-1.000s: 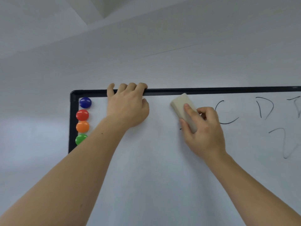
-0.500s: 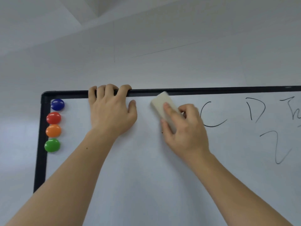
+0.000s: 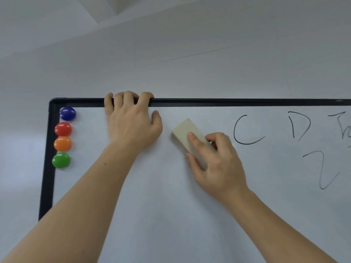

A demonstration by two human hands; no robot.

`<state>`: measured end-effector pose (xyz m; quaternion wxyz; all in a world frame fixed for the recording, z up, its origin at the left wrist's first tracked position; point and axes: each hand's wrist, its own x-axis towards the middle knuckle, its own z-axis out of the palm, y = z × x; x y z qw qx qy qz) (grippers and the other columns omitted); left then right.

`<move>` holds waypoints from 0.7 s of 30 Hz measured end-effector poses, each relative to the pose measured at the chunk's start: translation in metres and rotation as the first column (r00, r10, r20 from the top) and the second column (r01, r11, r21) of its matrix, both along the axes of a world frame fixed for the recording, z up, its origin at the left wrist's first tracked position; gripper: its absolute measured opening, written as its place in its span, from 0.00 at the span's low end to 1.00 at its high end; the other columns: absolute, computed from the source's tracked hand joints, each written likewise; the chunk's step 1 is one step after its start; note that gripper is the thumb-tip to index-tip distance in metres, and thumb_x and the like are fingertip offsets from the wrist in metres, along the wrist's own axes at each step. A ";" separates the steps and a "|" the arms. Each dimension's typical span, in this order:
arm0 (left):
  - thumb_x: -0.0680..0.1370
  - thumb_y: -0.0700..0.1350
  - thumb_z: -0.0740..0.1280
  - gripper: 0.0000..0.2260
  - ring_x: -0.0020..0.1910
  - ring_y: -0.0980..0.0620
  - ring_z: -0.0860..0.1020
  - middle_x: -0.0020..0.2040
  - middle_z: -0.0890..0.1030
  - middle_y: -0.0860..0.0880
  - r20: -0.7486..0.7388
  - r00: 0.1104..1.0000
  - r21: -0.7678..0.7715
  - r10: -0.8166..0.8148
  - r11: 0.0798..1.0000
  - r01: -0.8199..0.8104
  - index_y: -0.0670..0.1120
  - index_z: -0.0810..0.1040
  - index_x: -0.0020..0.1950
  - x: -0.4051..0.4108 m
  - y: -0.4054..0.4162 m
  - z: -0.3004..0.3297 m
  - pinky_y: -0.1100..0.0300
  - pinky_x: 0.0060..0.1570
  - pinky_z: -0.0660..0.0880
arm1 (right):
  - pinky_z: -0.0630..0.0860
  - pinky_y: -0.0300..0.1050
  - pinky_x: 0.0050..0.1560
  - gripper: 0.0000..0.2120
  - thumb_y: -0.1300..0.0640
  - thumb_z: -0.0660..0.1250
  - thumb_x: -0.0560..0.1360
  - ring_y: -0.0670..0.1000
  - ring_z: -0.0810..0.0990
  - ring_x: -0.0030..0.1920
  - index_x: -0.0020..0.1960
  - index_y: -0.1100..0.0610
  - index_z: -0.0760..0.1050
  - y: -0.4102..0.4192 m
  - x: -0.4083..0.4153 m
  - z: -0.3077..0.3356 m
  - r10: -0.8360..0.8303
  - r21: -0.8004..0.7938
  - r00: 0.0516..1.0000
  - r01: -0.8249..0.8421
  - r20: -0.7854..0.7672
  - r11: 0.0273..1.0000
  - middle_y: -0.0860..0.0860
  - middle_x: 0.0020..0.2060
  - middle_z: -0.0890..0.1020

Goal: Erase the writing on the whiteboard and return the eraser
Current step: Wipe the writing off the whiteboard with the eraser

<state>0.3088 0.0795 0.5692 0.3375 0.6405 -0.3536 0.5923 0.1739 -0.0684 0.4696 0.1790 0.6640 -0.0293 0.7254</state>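
The right hand (image 3: 218, 164) clamps a beige eraser (image 3: 188, 137) flat against the whiteboard (image 3: 152, 205), just left of a handwritten "C" (image 3: 235, 131) — while the left hand (image 3: 131, 124) hooks its fingers over the black top frame (image 3: 247, 102), beside four coloured magnets (image 3: 62, 137).

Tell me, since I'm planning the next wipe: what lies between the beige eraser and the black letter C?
In the head view, only the right hand gripping the beige rectangular eraser, then bare whiteboard up to the black handwritten C.
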 end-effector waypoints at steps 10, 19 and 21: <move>0.73 0.53 0.57 0.18 0.56 0.38 0.73 0.53 0.77 0.44 0.020 1.000 0.084 0.021 0.996 -0.023 0.48 0.73 0.59 -0.025 -0.022 0.008 0.38 0.73 0.57 | 0.79 0.50 0.41 0.24 0.44 0.64 0.74 0.57 0.76 0.44 0.66 0.52 0.77 -0.021 -0.025 0.007 0.010 0.205 0.995 -0.029 0.094 0.978 0.57 0.50 0.74; 0.75 0.51 0.56 0.22 0.55 0.39 0.75 0.56 0.80 0.45 0.106 0.994 0.119 -0.038 0.993 0.026 0.48 0.76 0.65 -0.063 -0.076 0.010 0.44 0.64 0.62 | 0.79 0.50 0.38 0.23 0.45 0.64 0.74 0.57 0.75 0.43 0.66 0.52 0.78 -0.081 -0.076 0.019 -0.073 0.180 0.993 0.056 0.091 0.982 0.57 0.49 0.75; 0.75 0.51 0.57 0.21 0.55 0.39 0.75 0.55 0.80 0.44 0.100 0.994 0.087 -0.038 0.996 0.030 0.48 0.77 0.65 -0.065 -0.081 0.009 0.44 0.65 0.62 | 0.79 0.51 0.39 0.23 0.45 0.65 0.75 0.57 0.76 0.47 0.67 0.50 0.77 -0.095 -0.090 0.028 -0.066 0.264 0.984 0.021 0.163 0.964 0.55 0.50 0.74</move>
